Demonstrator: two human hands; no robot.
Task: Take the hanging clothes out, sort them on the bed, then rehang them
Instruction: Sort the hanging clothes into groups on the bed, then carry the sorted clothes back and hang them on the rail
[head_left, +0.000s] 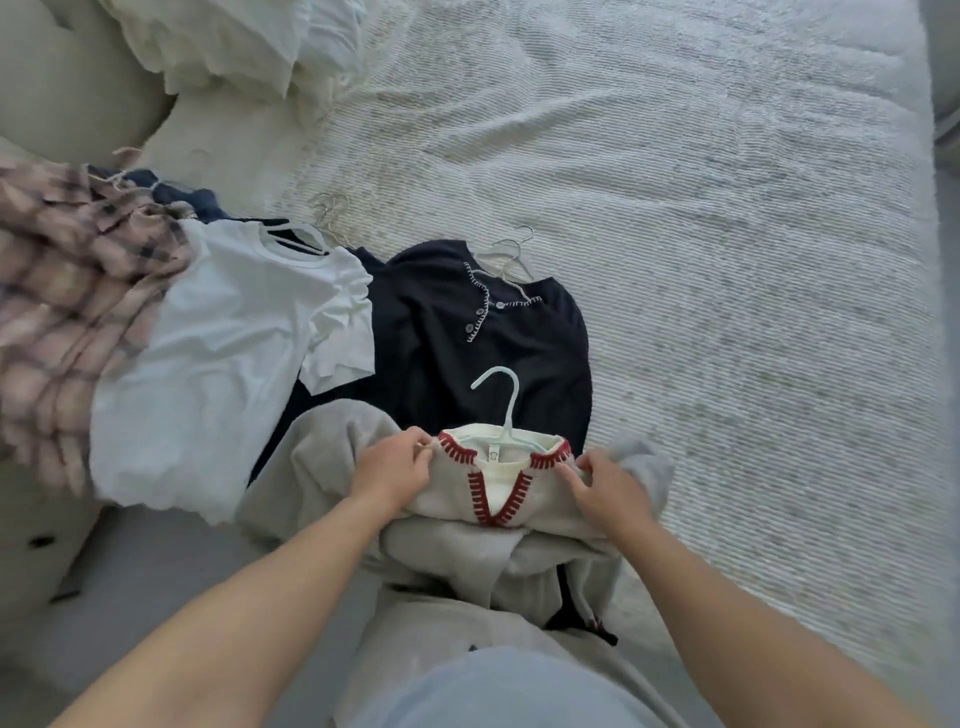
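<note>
Both hands have a grip on the grey sweater (447, 499) at the near edge of the bed (727, 260): the left hand (392, 467) pinches its red-stitched collar, the right hand (608, 488) clutches the right shoulder. A pale blue hanger (506, 410) sits in the neck. Just beyond lies a navy cardigan (467, 353), to the left a white T-shirt (223, 364), then a pink plaid shirt (67, 291) at the far left.

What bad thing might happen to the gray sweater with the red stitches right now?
The gray sweater lies bunched on its pale blue hanger, both hands gripping near the collar; lifted now, a shoulder might slip off. It also sits on the navy top, so tugging may drag that along. Its hook could snag the knit.
</note>
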